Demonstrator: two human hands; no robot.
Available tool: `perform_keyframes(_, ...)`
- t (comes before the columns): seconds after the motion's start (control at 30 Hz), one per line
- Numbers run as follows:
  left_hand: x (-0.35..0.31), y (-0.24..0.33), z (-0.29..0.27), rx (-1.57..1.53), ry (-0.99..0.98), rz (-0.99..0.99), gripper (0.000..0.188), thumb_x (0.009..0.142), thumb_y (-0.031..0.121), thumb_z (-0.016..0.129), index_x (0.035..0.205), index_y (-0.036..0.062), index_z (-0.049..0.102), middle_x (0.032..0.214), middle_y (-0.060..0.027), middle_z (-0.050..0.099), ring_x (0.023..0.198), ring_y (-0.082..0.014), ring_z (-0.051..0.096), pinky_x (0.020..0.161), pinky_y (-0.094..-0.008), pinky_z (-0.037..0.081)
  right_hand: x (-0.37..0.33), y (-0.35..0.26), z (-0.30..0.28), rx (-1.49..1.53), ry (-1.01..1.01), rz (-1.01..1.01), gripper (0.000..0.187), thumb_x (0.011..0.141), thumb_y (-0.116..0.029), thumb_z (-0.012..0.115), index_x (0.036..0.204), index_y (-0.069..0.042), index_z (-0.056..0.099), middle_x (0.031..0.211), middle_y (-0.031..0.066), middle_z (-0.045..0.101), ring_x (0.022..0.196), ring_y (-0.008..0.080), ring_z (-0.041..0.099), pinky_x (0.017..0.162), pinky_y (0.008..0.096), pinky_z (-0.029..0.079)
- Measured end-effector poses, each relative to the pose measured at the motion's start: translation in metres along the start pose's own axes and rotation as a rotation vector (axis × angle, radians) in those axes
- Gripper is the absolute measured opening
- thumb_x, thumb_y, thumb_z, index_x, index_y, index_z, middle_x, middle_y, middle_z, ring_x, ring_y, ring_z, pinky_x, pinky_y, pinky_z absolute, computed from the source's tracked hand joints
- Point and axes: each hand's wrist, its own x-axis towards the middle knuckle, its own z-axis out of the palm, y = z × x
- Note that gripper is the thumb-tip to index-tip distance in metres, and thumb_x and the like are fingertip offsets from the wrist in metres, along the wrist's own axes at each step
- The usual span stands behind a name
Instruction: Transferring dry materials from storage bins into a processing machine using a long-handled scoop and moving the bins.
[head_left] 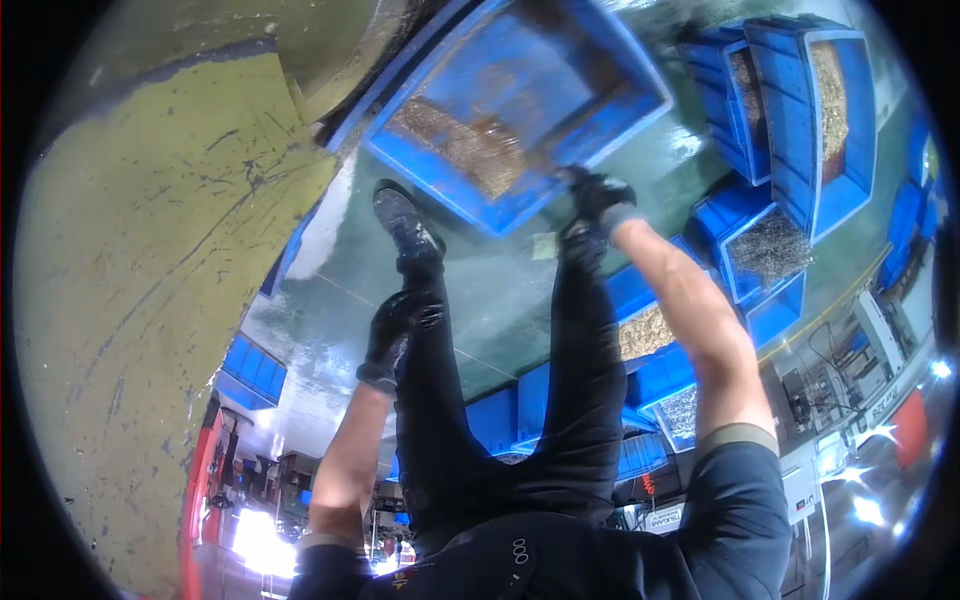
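Observation:
A large blue bin [450,185] stands at the far middle, tilted in view, with small brassy pieces [465,145] heaped at its near left part. Its inside is smeared by motion. My right hand [602,198], in a dark glove, is closed at the bin's near right rim, with its fingertips partly hidden. My left hand [402,328], also in a dark glove, is by my left shin, apart from the bin. Its fingers blend into the dark trousers, so their pose is unclear.
A worn yellow-green metal panel [150,300] fills the left side. Blue bins [850,200] of metal pieces stand at the right, one holding silvery tangled pieces [770,245]. Another bin with golden pieces [645,333] lies behind my right leg. My shoe [405,220] is on the green floor.

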Motion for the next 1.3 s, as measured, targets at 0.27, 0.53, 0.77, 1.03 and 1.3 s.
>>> perform_keyframes(0.27,0.011,-0.007,0.026,0.191,-0.039,0.004,0.032,0.094,0.003,0.049,0.124,-0.0066,0.052,0.106,-0.0153,0.066,0.097,-0.0231,0.066,0.090,-0.0342,0.054,0.007,0.009,0.033,0.193,-0.111,0.142,0.070,0.099,-0.054,0.016,0.139,-0.001,0.040,0.119,0.0153,0.065,0.110,0.0342,0.061,0.096,0.0410,0.046)
perform_keyframes(0.53,0.004,-0.005,0.006,0.158,-0.048,-0.036,0.038,0.090,0.014,0.060,0.122,-0.0058,0.053,0.111,-0.0152,0.064,0.099,-0.0242,0.065,0.093,-0.0373,0.052,0.010,-0.031,-0.031,0.137,-0.414,0.026,0.060,0.101,-0.049,0.029,0.128,0.000,0.053,0.109,0.0157,0.066,0.103,0.0322,0.062,0.098,0.0389,0.044)
perform_keyframes(0.77,0.016,-0.025,0.014,-0.027,-0.049,-0.052,0.033,0.093,0.010,0.055,0.122,-0.0063,0.054,0.109,-0.0141,0.064,0.098,-0.0216,0.065,0.087,-0.0316,0.056,0.011,-0.019,0.012,-0.454,-0.104,-0.079,0.042,0.099,-0.027,0.030,0.124,-0.005,0.056,0.103,0.0144,0.069,0.084,0.0392,0.067,0.075,0.0491,0.051)
perform_keyframes(1.03,0.007,-0.021,0.009,0.320,-0.101,0.092,0.033,0.093,0.011,0.057,0.122,-0.0055,0.055,0.109,-0.0114,0.064,0.094,-0.0193,0.064,0.085,-0.0302,0.054,-0.032,0.065,-0.048,-0.016,0.210,0.055,0.032,0.093,-0.020,0.045,0.120,-0.015,0.061,0.102,0.0153,0.068,0.091,0.0342,0.065,0.077,0.0447,0.052)
perform_keyframes(1.3,0.010,-0.015,0.019,0.157,0.009,-0.095,0.040,0.092,0.022,0.062,0.121,-0.0053,0.056,0.109,-0.0091,0.064,0.095,-0.0169,0.064,0.083,-0.0286,0.054,-0.033,0.059,-0.057,-0.039,0.114,0.133,0.050,0.096,-0.027,0.033,0.145,-0.017,0.037,0.097,0.0210,0.066,0.079,0.0397,0.064,0.069,0.0511,0.049)
